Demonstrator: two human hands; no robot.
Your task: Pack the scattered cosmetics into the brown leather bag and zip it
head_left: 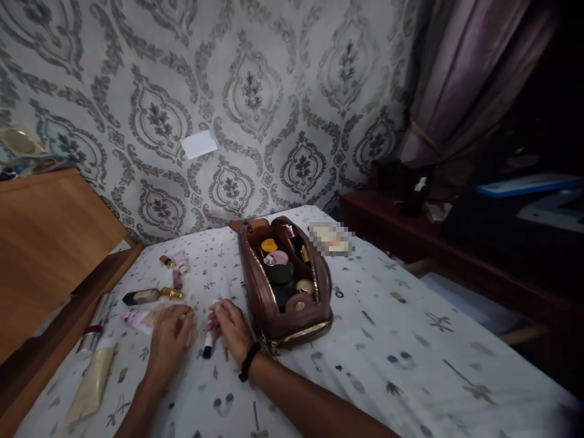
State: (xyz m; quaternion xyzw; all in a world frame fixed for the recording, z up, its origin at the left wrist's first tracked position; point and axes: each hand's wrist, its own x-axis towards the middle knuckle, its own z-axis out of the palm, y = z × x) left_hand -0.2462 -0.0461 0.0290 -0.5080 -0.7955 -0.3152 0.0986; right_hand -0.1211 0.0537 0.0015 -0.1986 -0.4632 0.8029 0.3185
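Observation:
An open brown zip bag (258,292) stands on the patterned white sheet, with several cosmetic items inside, among them a yellow round one (269,245) and a pink one (279,258). Left of the bag, my right hand (229,325) has its fingers curled around a small white tube with a black cap (207,345). My left hand (171,334) rests at the end of a pink and white tube (137,319), its fingers bent; whether it grips anything is hidden. Near it lie a dark-capped bottle (142,296) and a gold item (172,293).
A cream tube (93,380) and a silver cylinder (95,325) lie at the left edge. Small cosmetics (177,279) lie further back. A wooden board (64,225) borders the left, a dark red table (387,225) the right. A patterned wall stands behind.

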